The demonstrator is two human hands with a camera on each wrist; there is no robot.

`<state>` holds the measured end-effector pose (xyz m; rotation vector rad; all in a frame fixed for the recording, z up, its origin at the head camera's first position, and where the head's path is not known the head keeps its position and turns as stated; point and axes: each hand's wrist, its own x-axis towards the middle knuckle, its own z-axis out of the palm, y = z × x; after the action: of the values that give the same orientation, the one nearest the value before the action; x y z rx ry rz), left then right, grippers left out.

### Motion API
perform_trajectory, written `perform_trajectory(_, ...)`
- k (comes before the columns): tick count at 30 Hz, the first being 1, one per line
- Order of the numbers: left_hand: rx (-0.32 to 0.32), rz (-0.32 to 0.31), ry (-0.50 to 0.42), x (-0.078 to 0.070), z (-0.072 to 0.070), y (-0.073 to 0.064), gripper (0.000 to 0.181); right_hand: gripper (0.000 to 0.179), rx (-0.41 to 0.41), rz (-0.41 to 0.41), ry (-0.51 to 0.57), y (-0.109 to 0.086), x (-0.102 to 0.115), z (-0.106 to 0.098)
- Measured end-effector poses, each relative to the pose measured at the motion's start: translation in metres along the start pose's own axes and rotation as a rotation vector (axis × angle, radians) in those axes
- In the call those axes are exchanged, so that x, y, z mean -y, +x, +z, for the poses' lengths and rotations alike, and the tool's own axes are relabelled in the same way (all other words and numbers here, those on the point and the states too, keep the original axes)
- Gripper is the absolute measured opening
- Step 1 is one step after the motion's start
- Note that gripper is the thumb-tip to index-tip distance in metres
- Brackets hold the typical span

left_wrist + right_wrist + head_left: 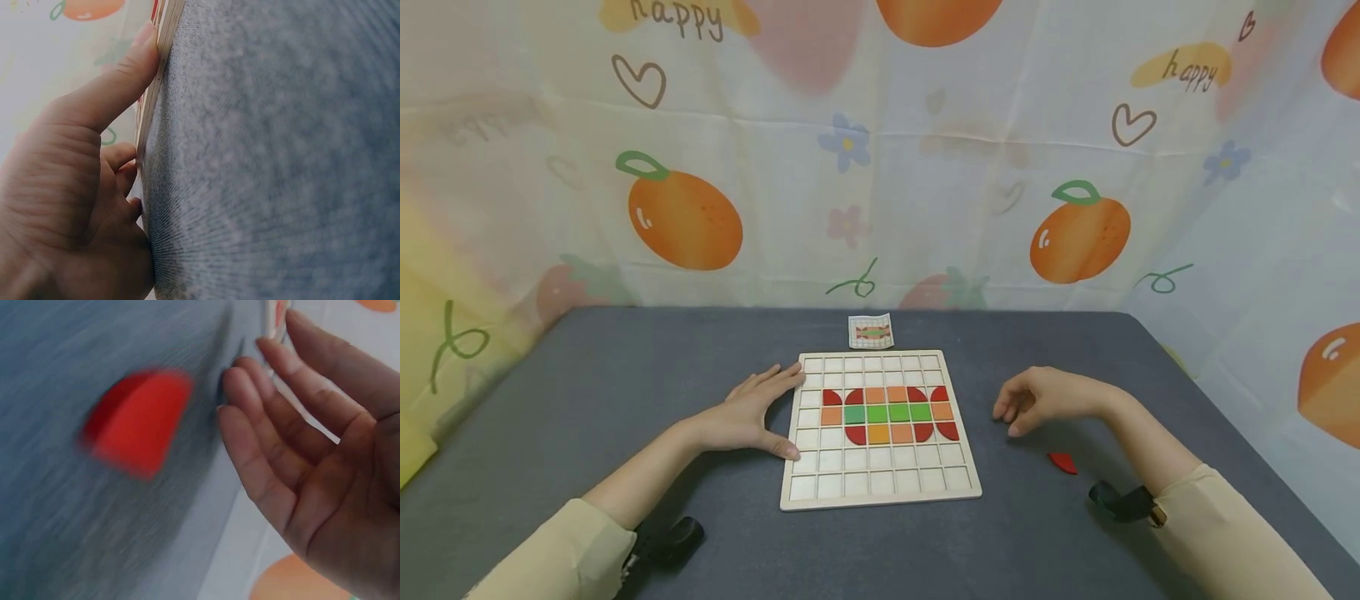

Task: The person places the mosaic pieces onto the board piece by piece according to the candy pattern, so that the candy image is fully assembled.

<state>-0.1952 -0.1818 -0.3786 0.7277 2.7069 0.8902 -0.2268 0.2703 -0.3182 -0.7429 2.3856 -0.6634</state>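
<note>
My left hand (739, 421) rests at the left edge of a square wooden grid board (880, 502), thumb and fingers spread along the rim. In the left wrist view, its thumb (128, 78) touches the board's side. Across the middle rows lie red quarter-circle tiles (855, 434), orange square tiles (875, 396) and green square tiles (898, 412). My right hand (1052, 398) hovers over the table right of the board, fingers loosely bent and holding nothing. Nearby on the table lies a loose red quarter-circle tile (1063, 463), blurred in the right wrist view.
Behind the board lies a small pattern card (871, 332) showing a similar red, orange and green design. The dark grey table (700, 358) meets a fruit-printed curtain (790, 208) at its back. A black wrist strap part (1120, 502) hangs under the right forearm.
</note>
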Motion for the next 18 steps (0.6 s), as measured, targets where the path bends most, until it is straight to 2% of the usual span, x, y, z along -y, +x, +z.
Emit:
perform_trajectory(5,0.002,-0.008,0.004,0.0,-0.001,0.0,0.113,0.03,0.044,0.006,0.051,-0.017,-0.021,0.0)
perform_trajectory(10,0.002,-0.007,0.005,0.0,0.0,0.0,0.114,0.029,0.085,-0.018,0.071,-0.03,-0.032,0.001)
perform_trajectory(18,0.002,-0.001,0.009,0.002,0.001,0.001,0.114,0.031,0.081,0.011,-0.008,-0.037,-0.033,0.004)
